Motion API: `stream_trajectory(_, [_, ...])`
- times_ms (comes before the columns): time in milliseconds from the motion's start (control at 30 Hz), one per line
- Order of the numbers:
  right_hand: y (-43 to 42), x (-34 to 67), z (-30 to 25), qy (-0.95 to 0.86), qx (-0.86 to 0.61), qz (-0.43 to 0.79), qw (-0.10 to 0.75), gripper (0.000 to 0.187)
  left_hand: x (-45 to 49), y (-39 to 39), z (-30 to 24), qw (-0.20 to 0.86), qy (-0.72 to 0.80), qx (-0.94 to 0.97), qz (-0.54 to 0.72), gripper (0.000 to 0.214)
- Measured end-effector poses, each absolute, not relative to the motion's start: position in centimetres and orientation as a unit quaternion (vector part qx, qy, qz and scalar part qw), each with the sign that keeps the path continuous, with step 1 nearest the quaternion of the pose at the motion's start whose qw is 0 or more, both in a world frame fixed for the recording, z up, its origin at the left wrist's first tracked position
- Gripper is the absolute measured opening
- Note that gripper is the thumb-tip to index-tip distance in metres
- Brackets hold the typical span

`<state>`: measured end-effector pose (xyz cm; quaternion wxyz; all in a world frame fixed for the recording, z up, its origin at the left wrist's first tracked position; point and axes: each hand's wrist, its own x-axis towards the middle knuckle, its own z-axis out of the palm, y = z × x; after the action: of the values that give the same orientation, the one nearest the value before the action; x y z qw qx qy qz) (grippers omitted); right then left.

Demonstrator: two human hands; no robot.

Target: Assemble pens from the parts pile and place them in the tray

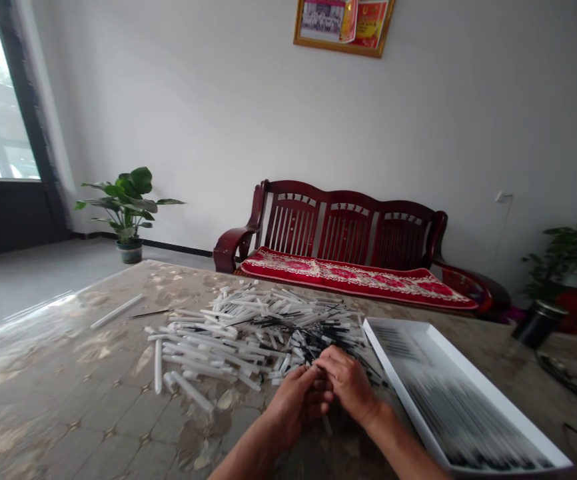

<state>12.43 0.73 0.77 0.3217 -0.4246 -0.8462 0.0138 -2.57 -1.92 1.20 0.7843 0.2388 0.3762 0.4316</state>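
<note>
My left hand (301,397) and my right hand (347,381) meet over the front of the table, their fingertips pinched together. Between them is a slim pen-like tube (327,425), mostly hidden by the fingers, with a blurred pale end showing below. Just beyond the hands spreads a loose pile of white, translucent pen barrels (218,347). Thin black rods, like pen refills (326,333), lie mixed in at the pile's right side. To the right of my right hand, a white shallow box (498,393) holds rows of slim clear pens with dark ends (468,420).
One white tube (117,311) and a thin dark stick (148,313) lie apart on the patterned table (93,380). A black cylinder (539,325) and a cable (563,375) are at the right. Behind the table stands a wooden bench (346,227); a potted plant (129,207) is at left.
</note>
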Motion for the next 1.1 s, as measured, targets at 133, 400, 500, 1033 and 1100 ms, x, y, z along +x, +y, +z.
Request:
stream_trajectory(133, [0.1,12.4,0.6,-0.804,-0.455,0.01,0.383,0.027,-2.5,-2.1,0.8,0.677,0.446,0.41,0.419,0.015])
stream_trajectory(400, [-0.8,15.7,2.3,-0.71,-0.606,0.035,0.358,0.018,-3.1,-3.8,0.4,0.218,0.478,0.805,0.277,0.042])
stream_trajectory(500, [-1.3,15.8,2.2,-0.706,-0.646,-0.006,0.289,0.019,-3.0,-3.9,0.3,0.17,0.474,0.834,0.225,0.04])
stream_trajectory(1033, [-0.6,13.0,1.6,-0.742,-0.658,-0.071,0.101,0.024,-3.2,-2.9,0.5,0.108,0.474,0.86,0.156,0.024])
stream_trajectory(1100, [-0.7,13.1,1.5,-0.742,-0.657,-0.07,0.118,0.026,-3.3,-2.6,0.6,0.094,0.457,0.872,0.148,0.021])
